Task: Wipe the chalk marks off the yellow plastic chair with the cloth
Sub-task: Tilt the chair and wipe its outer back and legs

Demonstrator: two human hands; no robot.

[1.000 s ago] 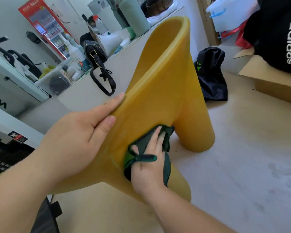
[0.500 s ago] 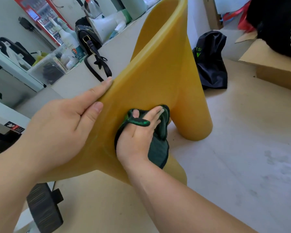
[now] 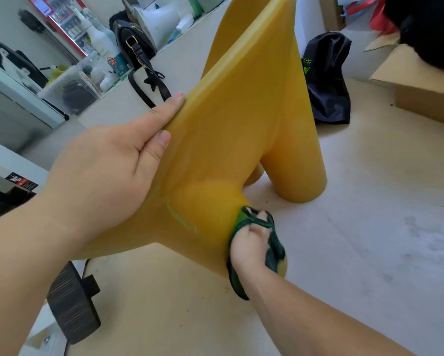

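Note:
The yellow plastic chair (image 3: 244, 119) fills the middle of the view, tipped over, with its thick round legs pointing right and down. My left hand (image 3: 108, 170) grips its upper edge, thumb on the near face. My right hand (image 3: 249, 246) presses a dark green cloth (image 3: 273, 250) against the near leg, low on the chair. A faint pale green chalk streak (image 3: 180, 217) shows on the yellow surface just left of the cloth.
A black bag (image 3: 327, 78) lies on the floor behind the chair. A cardboard box (image 3: 421, 91) sits at the right. A black handbag (image 3: 136, 47), bottles and a clear bin line the ledge at the upper left. A black wheel (image 3: 72, 304) stands near my left forearm.
My right hand has slid the cloth down and to the right, from the chair's middle face onto the near leg. A chalk streak now shows where the cloth was. My left hand keeps its grip.

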